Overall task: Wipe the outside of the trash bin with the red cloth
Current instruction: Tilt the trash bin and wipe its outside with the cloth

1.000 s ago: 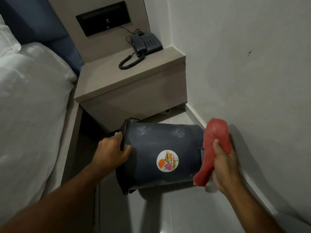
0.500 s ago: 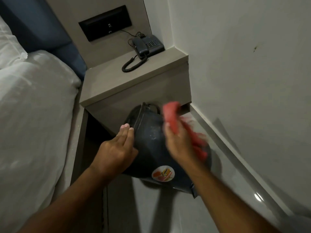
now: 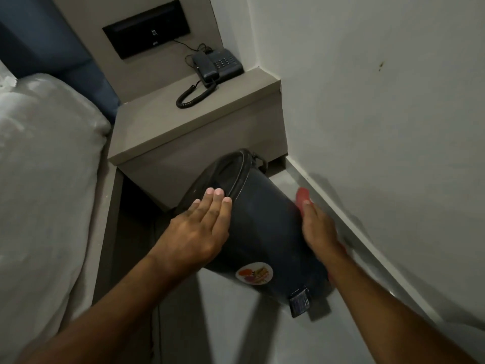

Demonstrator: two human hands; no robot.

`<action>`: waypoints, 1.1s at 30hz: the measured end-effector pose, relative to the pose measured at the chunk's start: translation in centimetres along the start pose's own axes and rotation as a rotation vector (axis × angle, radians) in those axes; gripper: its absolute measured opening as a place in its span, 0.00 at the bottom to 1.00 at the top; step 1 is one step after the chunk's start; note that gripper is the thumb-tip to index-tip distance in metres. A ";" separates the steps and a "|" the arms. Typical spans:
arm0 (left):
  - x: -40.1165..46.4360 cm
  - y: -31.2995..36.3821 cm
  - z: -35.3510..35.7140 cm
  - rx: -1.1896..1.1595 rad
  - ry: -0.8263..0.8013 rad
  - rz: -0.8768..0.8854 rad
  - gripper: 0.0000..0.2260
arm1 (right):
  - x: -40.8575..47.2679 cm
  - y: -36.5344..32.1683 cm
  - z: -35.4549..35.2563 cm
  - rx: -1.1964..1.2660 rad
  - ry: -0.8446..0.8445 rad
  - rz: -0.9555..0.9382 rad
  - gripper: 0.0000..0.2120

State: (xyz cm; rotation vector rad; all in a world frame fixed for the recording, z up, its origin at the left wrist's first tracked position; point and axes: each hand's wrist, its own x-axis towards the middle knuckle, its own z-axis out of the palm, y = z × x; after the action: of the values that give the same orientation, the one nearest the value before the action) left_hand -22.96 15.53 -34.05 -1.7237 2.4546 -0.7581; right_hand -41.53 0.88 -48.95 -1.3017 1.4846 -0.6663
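Left hand [image 3: 199, 229] flat, fingers extended, released against tilted trash bin [image 3: 265, 232] — right hand [image 3: 319, 227] pressing red cloth [image 3: 303, 196] on bin's right side.

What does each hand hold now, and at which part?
The left hand lies flat on the tilted trash bin near its lid. The right hand presses the red cloth against the bin's far side.

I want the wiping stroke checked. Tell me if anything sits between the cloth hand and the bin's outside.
Nothing visible does. The right hand presses the red cloth straight against the wall-side of the tilted trash bin. The left hand lies flat near the rim, on the opposite side, clear of the cloth.
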 end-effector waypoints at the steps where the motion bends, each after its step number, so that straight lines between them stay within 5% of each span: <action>1: 0.2 0.0 -0.1 0.002 -0.004 -0.001 0.18 | -0.3 -2.1 0.4 0.049 -0.023 -0.062 0.28; 5: 0.6 -0.2 -0.4 0.024 -0.044 -0.045 0.19 | -3.2 -10.2 3.8 0.238 -0.147 -0.398 0.19; 9: 0.4 -0.5 -0.6 0.052 -0.102 -0.094 0.20 | -6.3 -6.8 5.6 -0.067 0.030 -0.687 0.26; 14: 0.5 -1.2 -0.2 0.042 -0.099 -0.134 0.20 | -3.6 3.6 1.7 -0.227 0.069 -0.328 0.29; 17: 1.0 -0.9 -0.4 0.048 -0.119 -0.150 0.17 | -1.9 3.9 0.0 -0.220 0.075 -0.210 0.24; 21: 2.3 -0.7 -0.7 0.035 -0.172 -0.186 0.21 | -3.5 -3.0 2.3 -0.029 -0.050 -0.406 0.18; 24: 2.5 -0.5 -0.7 0.070 -0.195 -0.189 0.19 | -5.6 -7.8 4.8 0.094 -0.222 -0.620 0.24; 28: 1.8 -0.4 -0.7 0.073 -0.246 -0.255 0.19 | -5.6 -6.4 5.1 -0.077 -0.223 -0.790 0.24; 33: 1.5 -0.7 -1.4 0.110 -0.259 -0.322 0.18 | -1.1 1.7 1.1 -0.286 -0.158 -0.330 0.25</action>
State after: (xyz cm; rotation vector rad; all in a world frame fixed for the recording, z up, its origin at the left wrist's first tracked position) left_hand -23.32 14.47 -32.14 -2.0535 1.9603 -0.6300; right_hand -41.29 2.64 -50.49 -1.8031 1.2792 -0.5562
